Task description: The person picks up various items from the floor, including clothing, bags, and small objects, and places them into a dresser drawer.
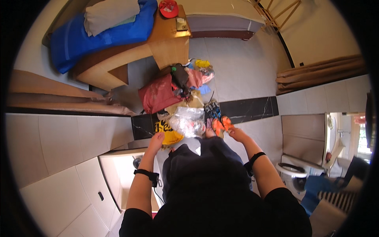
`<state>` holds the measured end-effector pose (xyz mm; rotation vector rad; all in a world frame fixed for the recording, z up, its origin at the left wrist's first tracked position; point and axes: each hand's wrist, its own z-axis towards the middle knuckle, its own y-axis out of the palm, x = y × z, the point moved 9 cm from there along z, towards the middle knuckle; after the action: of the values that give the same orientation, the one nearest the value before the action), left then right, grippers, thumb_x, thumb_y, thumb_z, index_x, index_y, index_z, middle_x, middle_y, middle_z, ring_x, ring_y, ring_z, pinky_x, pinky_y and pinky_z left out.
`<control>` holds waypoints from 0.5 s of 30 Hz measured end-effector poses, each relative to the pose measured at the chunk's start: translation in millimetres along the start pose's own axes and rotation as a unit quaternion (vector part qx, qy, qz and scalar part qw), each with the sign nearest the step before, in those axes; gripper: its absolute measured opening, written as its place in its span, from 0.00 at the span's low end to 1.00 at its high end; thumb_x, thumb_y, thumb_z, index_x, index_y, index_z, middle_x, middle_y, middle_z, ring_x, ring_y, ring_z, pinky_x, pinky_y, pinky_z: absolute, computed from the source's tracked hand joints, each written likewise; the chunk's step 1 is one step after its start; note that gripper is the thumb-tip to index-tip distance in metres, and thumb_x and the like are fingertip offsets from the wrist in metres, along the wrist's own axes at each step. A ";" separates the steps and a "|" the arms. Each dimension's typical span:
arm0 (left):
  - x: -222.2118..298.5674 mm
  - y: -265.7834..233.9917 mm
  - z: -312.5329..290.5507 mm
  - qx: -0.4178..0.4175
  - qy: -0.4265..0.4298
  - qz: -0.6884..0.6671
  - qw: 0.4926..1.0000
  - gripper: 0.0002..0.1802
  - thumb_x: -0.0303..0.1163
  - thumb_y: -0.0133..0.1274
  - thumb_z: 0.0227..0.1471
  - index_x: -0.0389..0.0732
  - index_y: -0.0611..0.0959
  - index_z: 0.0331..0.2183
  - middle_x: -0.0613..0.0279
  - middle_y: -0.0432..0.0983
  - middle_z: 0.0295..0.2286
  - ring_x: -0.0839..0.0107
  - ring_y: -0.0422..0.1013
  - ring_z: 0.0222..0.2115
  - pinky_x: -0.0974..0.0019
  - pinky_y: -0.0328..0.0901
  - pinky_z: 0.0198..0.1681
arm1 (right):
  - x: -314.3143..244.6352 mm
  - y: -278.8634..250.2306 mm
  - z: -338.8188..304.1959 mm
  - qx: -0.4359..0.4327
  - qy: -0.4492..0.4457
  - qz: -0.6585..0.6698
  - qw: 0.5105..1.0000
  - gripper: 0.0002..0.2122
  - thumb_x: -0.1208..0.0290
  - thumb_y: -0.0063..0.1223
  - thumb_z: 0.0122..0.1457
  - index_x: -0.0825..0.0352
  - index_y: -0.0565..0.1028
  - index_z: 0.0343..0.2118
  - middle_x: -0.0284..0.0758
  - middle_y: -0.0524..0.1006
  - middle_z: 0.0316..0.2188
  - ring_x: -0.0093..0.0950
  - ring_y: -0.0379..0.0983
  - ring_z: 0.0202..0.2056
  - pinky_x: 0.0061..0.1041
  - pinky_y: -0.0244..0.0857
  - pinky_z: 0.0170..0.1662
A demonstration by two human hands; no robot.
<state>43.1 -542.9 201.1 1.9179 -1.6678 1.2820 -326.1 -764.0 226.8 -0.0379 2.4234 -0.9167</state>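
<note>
My left hand point(157, 139) is out in front of me with its fingers curled in. It is beside a yellow plastic bag point(170, 134) with black print, and whatever it may hold is too small to make out. On the other side, my right hand point(237, 135) has its fingers apart, close to a bright orange item point(226, 123) of unclear kind. Between my hands a clear crinkled plastic bag point(187, 121) lies on the floor by my feet. A dark patterned bag or cloth point(212, 110) touches the pile's right side.
Beyond the clear plastic are a dark red bag point(157, 94), a blue piece point(204, 89) and a yellow packet point(202, 63). A wooden desk point(167, 49) carries a blue cover point(104, 43) and a red cap point(169, 8). A washing machine point(294, 177) stands at right.
</note>
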 end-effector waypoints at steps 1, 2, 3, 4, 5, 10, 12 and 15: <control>4.7 9.0 5.1 0.006 0.000 0.002 1.000 0.16 0.37 0.47 0.51 0.38 0.76 0.39 0.66 0.72 0.29 0.78 0.65 0.26 0.74 0.61 0.28 | 11.2 -5.1 7.5 -0.006 0.002 -0.001 1.000 0.18 0.63 0.46 0.46 0.63 0.72 0.41 0.46 0.75 0.32 0.40 0.72 0.35 0.33 0.65 0.38; 7.5 20.6 11.9 -0.001 -0.012 0.004 1.000 0.16 0.37 0.47 0.51 0.38 0.76 0.39 0.65 0.72 0.29 0.78 0.65 0.26 0.74 0.61 0.29 | 21.3 -18.4 23.8 0.002 0.001 0.001 1.000 0.18 0.63 0.47 0.46 0.64 0.72 0.41 0.45 0.75 0.32 0.39 0.72 0.36 0.32 0.65 0.39; 1.8 28.9 15.1 -0.008 -0.029 0.006 1.000 0.16 0.36 0.47 0.51 0.37 0.75 0.39 0.64 0.73 0.29 0.77 0.65 0.26 0.74 0.61 0.29 | 30.7 -24.6 38.4 0.007 0.001 0.005 1.000 0.18 0.63 0.47 0.46 0.64 0.72 0.40 0.45 0.75 0.33 0.39 0.72 0.37 0.32 0.65 0.40; 13.4 38.5 24.8 -0.014 0.021 0.006 1.000 0.18 0.38 0.47 0.51 0.37 0.75 0.40 0.63 0.73 0.31 0.77 0.66 0.27 0.73 0.61 0.30 | 40.2 -30.0 54.6 0.006 -0.005 0.005 1.000 0.18 0.63 0.47 0.46 0.64 0.72 0.40 0.45 0.75 0.33 0.39 0.72 0.37 0.32 0.65 0.40; 14.1 41.9 30.1 -0.006 0.021 0.008 1.000 0.18 0.38 0.47 0.51 0.37 0.75 0.40 0.63 0.73 0.31 0.77 0.66 0.27 0.73 0.61 0.30 | 48.8 -34.5 69.3 0.014 -0.008 0.028 0.999 0.17 0.64 0.48 0.46 0.65 0.73 0.39 0.45 0.75 0.33 0.40 0.72 0.36 0.33 0.65 0.40; 31.4 98.3 54.3 -0.003 -0.074 -0.027 0.997 0.21 0.43 0.45 0.51 0.36 0.75 0.40 0.52 0.73 0.37 0.62 0.69 0.40 0.67 0.61 0.44 | 81.3 -56.1 128.2 -0.004 -0.019 0.024 1.000 0.15 0.66 0.48 0.46 0.65 0.74 0.37 0.44 0.75 0.33 0.41 0.71 0.37 0.34 0.65 0.40; 21.9 104.5 56.2 0.002 -0.076 -0.015 0.997 0.20 0.40 0.46 0.51 0.35 0.75 0.40 0.53 0.74 0.36 0.64 0.70 0.39 0.68 0.62 0.43 | 64.1 -59.9 150.0 -0.014 -0.050 -0.015 0.999 0.14 0.67 0.47 0.46 0.65 0.74 0.35 0.43 0.75 0.33 0.41 0.71 0.37 0.34 0.65 0.40; 7.4 131.5 63.5 -0.046 -0.098 -0.008 0.994 0.20 0.40 0.47 0.50 0.37 0.74 0.41 0.63 0.74 0.35 0.74 0.69 0.33 0.73 0.63 0.34 | 70.2 -55.8 183.2 -0.018 -0.017 -0.033 0.999 0.15 0.67 0.45 0.46 0.65 0.74 0.37 0.44 0.75 0.32 0.40 0.72 0.35 0.32 0.65 0.40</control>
<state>-49.3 -630.3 129.1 2.0531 -1.7670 1.0186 -303.4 -932.5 114.1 -0.1477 2.4201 -0.8935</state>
